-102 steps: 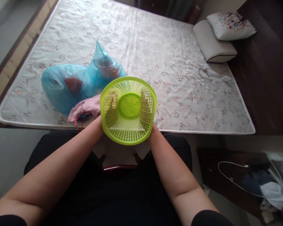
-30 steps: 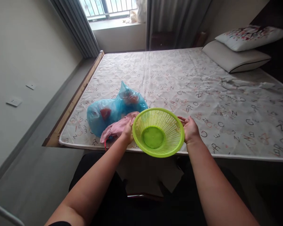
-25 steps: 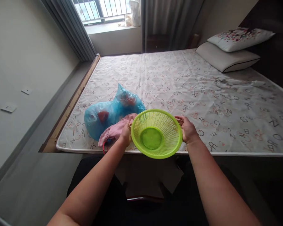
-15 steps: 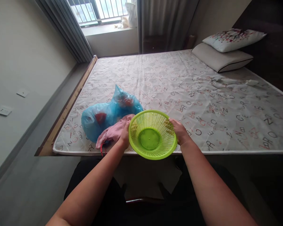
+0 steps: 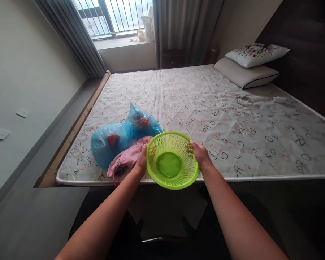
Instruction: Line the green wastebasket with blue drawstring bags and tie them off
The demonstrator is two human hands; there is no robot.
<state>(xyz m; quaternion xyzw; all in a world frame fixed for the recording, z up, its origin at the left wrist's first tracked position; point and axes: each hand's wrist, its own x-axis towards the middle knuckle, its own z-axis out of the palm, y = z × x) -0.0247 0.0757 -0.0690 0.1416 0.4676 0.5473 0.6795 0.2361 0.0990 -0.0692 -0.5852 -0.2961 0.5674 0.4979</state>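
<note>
Between both hands is a round lime-green plastic basket (image 5: 169, 164) with slatted sides, tilted so that its inside faces me. My left hand (image 5: 142, 160) grips its left rim, and my right hand (image 5: 200, 154) grips the right; the fingers behind the basket wall are partly hidden. It is held at the front edge of the mattress (image 5: 233, 119), which is printed with letters. Just left of the basket lie a pink cloth (image 5: 127, 156) with a red cord and a blue plastic bag (image 5: 105, 141) with reddish things inside.
Two stacked pillows, a patterned one (image 5: 256, 54) on a plain one (image 5: 246, 74), sit at the far right. A white cable (image 5: 260, 99) lies on the mattress near them. A wooden bed rail (image 5: 78, 122) runs along the left side.
The view has shifted slightly, so the room appears a little lower and further left. Both hands keep hold of the basket, which stays in nearly the same pose.
</note>
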